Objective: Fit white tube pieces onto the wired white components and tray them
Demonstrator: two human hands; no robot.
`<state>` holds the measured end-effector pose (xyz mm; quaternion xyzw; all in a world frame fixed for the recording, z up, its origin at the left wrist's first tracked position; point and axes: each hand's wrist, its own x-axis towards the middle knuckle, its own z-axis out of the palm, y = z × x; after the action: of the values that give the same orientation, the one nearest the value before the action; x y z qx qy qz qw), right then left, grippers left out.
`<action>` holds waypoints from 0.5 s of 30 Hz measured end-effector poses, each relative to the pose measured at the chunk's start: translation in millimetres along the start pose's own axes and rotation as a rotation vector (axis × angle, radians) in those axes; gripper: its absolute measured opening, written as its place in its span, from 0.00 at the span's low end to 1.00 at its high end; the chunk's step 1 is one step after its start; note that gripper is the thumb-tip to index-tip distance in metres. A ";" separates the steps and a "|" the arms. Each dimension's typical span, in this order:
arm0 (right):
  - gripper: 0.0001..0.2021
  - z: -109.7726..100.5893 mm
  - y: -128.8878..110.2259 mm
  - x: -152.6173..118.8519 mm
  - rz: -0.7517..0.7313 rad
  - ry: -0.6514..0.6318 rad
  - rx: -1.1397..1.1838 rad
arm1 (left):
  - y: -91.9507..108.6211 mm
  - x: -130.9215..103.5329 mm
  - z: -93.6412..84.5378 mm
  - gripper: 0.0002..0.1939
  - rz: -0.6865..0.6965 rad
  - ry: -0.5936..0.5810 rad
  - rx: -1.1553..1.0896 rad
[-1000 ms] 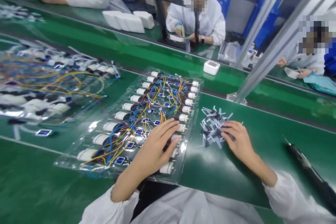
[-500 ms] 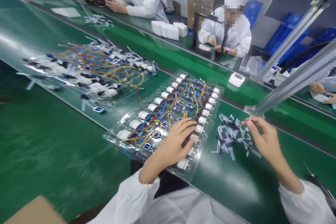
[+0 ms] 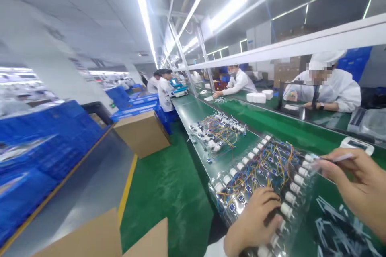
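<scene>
A clear plastic tray [image 3: 306, 204] lies slanted on the green bench. Two rows of white-ended cylindrical parts [image 3: 298, 180] fill it, with blue, yellow and red wires and small dark-blue tabs between them. My left hand [image 3: 256, 219] rests over the tray's near right part, fingers spread and thumb beside the white ends. Above the far right corner, my right hand [image 3: 358, 180] pinches a thin whitish strip [image 3: 343, 157]. Whether its tip touches a cylinder I cannot tell. Below that hand is a loose pile of similar strips [image 3: 337, 225], some with dark parts.
Another wired batch [image 3: 217, 128] lies farther along the bench. A white device [image 3: 357, 144] stands beyond my right hand. Across the bench, a person [image 3: 334, 84] works behind a black frame. Cardboard boxes [image 3: 141, 132] stand on the floor to the left.
The view has swung up and left. My right hand has moved from the strip pile to the tray's far right corner, with a strip in its fingers. My left hand stays on the tray.
</scene>
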<state>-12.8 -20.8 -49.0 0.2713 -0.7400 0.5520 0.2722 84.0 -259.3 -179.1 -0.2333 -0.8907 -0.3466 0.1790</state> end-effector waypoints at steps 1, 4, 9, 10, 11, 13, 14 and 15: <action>0.14 3.2 14.0 7.5 0.030 -0.024 -0.005 | 0.9 -0.1 0.7 0.15 -0.011 -0.006 0.004; 0.21 4.5 67.1 29.3 0.251 -0.296 0.078 | 5.2 -0.3 1.5 0.15 -0.039 -0.031 0.002; 0.28 -16.1 134.4 38.0 0.497 -0.543 0.008 | 4.1 1.1 2.0 0.16 -0.071 -0.071 0.026; 0.27 -20.8 137.7 37.4 0.509 -0.538 0.007 | 3.2 1.0 2.2 0.17 -0.073 -0.072 0.033; 0.26 -25.5 137.9 36.9 0.521 -0.534 0.015 | 2.5 0.5 2.5 0.17 -0.073 -0.068 0.039; 0.23 -35.3 131.9 37.2 0.548 -0.524 0.035 | 1.6 -0.9 3.0 0.17 -0.070 -0.051 0.045; 0.22 -40.0 127.0 38.2 0.560 -0.510 0.038 | 1.3 -1.5 3.3 0.16 -0.066 -0.043 0.046; 0.21 -44.1 121.4 39.7 0.576 -0.501 0.039 | 0.8 -1.8 3.8 0.15 -0.062 -0.032 0.043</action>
<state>-121.4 47.3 -91.7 0.1837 -0.8188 0.5367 -0.0886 85.3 -256.7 -182.2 -0.2074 -0.9075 -0.3290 0.1587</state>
